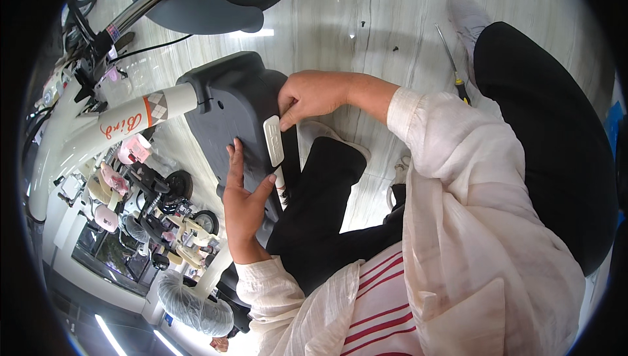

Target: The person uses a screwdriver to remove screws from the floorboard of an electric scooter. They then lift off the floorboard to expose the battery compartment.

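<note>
head view, my only feed: the pale plate point(273, 140) lies along the near side of the dark grey housing point(216, 124), between my two hands. left hand point(245, 209) is spread wide, fingers against the housing face, thumb by the plate's lower end; it grasps nothing. right hand point(313, 97) is curled at the housing's upper edge, thumb at the plate's side; whether it pinches the plate i cannot tell, as the fingertips are hidden. main risk, i judge: the plate going crooked if the right thumb presses one side harder than the left thumb supports the end. if it is loose, a slip could drop it to the floor point(412, 2). two small dark pieces point(363, 23), likely screws, lie there; a shifting shoe point(468, 19) could scatter them, or roll the screwdriver point(462, 91) beside it.
</note>
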